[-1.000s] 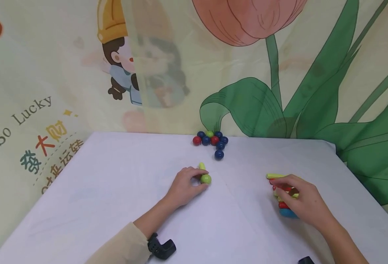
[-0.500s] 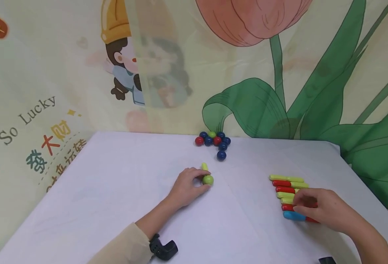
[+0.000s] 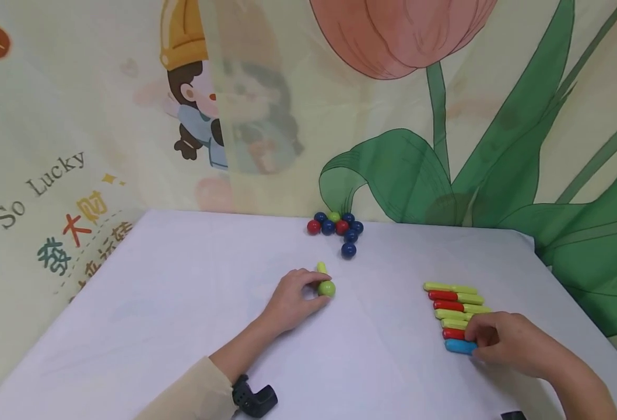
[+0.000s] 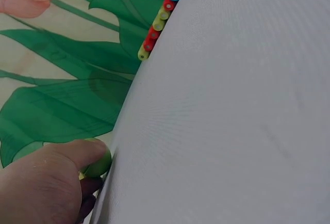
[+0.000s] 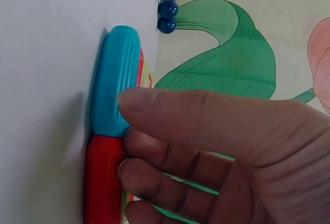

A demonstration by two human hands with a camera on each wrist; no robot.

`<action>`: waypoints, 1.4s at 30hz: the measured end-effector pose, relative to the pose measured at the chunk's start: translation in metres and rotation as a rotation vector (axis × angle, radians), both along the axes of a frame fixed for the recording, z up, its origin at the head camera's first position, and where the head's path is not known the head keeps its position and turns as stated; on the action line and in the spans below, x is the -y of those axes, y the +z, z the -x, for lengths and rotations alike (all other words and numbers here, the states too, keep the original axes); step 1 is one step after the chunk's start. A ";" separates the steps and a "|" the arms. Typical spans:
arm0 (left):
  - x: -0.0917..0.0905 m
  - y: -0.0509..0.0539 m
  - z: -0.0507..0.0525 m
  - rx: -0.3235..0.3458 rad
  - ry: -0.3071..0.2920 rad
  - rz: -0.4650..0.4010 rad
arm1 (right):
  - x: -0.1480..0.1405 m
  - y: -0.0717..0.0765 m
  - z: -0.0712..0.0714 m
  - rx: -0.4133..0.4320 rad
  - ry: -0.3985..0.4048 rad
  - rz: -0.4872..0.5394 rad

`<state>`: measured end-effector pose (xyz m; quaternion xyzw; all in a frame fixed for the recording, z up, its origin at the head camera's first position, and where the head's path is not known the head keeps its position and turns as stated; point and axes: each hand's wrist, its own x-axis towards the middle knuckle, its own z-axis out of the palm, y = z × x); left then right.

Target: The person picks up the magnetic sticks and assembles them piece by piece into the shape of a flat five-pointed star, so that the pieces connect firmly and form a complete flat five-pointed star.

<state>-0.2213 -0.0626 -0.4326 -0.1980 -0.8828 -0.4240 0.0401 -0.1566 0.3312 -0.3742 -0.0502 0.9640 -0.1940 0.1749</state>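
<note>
My left hand (image 3: 293,300) pinches a glossy green ball (image 3: 326,289) between thumb and index finger. A short yellow-green stick (image 3: 321,267) shows just beyond it; whether the two are joined is hidden. At the right, several plastic sticks in blue, red and yellow-green lie side by side. My right hand (image 3: 513,344) is at the nearest one, a blue-and-red stick (image 5: 116,79). In the right wrist view, its thumb lies against the blue half and its other fingers curl beside the red half. The left wrist view shows the green ball (image 4: 98,162) under my thumb.
At the table's back edge sits a cluster of blue, red and green balls (image 3: 349,251). A white cloth (image 3: 156,315) covers the table. Behind it hangs a printed backdrop (image 3: 403,169) with flowers and a cartoon figure. The sticks (image 3: 450,289) form a slanted row.
My right hand moved from over the middle of the stick row toward the near side and now pinches the blue-and-red stick. The left hand keeps its pinch on the green ball.
</note>
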 end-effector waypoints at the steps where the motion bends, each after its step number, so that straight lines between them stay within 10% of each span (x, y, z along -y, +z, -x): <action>1: -0.001 0.000 0.000 -0.001 -0.004 -0.001 | 0.000 0.000 0.000 -0.006 -0.002 -0.011; 25: -0.005 -0.001 0.001 -0.012 -0.010 0.012 | 0.011 -0.004 0.002 -0.034 0.038 -0.118; 42: -0.001 0.002 -0.003 -0.009 0.001 0.020 | 0.002 0.000 0.001 -0.041 0.092 0.000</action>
